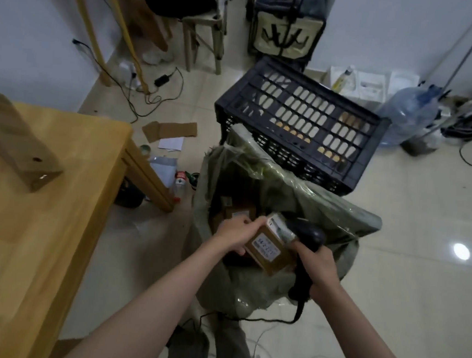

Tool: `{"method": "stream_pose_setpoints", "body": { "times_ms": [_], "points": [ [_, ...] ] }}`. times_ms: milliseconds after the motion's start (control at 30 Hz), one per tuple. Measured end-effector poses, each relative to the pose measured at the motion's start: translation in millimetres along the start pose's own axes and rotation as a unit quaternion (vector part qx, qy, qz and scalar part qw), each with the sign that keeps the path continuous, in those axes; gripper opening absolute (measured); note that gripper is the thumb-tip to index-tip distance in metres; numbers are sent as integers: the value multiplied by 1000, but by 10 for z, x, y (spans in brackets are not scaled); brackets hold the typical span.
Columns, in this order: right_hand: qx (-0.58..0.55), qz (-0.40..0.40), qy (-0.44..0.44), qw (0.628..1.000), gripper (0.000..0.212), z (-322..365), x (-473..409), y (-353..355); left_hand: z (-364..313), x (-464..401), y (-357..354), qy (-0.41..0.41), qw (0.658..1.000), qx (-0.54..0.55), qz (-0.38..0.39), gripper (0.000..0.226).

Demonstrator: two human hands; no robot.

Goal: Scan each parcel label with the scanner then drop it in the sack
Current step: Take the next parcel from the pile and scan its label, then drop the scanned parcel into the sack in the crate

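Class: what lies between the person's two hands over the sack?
In the head view, a brown labelled parcel sits between left hand and right hand, which grips the scanner.

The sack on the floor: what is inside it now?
Inside the sack at least one brown parcel with a label lies near its left side. The held parcel and both hands cover the rest of the opening, so deeper contents cannot be seen.

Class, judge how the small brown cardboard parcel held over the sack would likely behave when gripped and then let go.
The small brown cardboard parcel probably stays stiff: its edges look square in the left hand. It seems light, since one hand holds it alone. Flat-sided, it likely would not roll, and should drop into the open grey-green woven sack below.
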State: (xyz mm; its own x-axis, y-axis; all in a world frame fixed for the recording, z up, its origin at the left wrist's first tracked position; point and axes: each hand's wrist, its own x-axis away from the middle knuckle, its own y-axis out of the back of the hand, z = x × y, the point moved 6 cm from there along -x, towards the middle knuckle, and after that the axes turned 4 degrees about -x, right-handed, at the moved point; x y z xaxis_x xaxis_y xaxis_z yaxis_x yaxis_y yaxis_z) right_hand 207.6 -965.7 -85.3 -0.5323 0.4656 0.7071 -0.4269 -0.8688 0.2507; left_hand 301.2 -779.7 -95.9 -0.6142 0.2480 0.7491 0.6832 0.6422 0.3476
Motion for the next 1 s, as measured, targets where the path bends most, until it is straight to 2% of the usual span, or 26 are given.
{"method": "stream_pose_setpoints", "body": {
  "times_ms": [133, 300, 467, 667, 833, 933, 1000],
  "points": [
    [-45, -30, 15, 998, 9, 79, -77, 241, -141, -207, -192, -12, 999, 21, 36, 80],
    [-48, -12, 14, 999, 19, 116, 8, 253, -159, -113, -129, -56, 998, -33, 24, 57],
    [-37, 47, 13, 998, 12, 319, 135, -77, -99, 155, 325, -80, 994, -78, 9, 47],
    [44, 151, 51, 986, 16, 839, 519, -946, 214, 759, 1211, -76, 985, -131, -84, 46],
    [95, 239, 95, 962, 24, 1145, 1046, -1939, 826, 1407, 2017, -26, 972, -129, -196, 54],
    [118, 289, 109, 944, 10, 1246, 1469, -2522, 1307, 1838, 2424, 20, 963, -116, -243, 56],
    [137, 319, 117, 930, 8, 1277, 1736, -2901, 1625, 2128, 2648, 51, 958, -102, -265, 59]
  ]
}}
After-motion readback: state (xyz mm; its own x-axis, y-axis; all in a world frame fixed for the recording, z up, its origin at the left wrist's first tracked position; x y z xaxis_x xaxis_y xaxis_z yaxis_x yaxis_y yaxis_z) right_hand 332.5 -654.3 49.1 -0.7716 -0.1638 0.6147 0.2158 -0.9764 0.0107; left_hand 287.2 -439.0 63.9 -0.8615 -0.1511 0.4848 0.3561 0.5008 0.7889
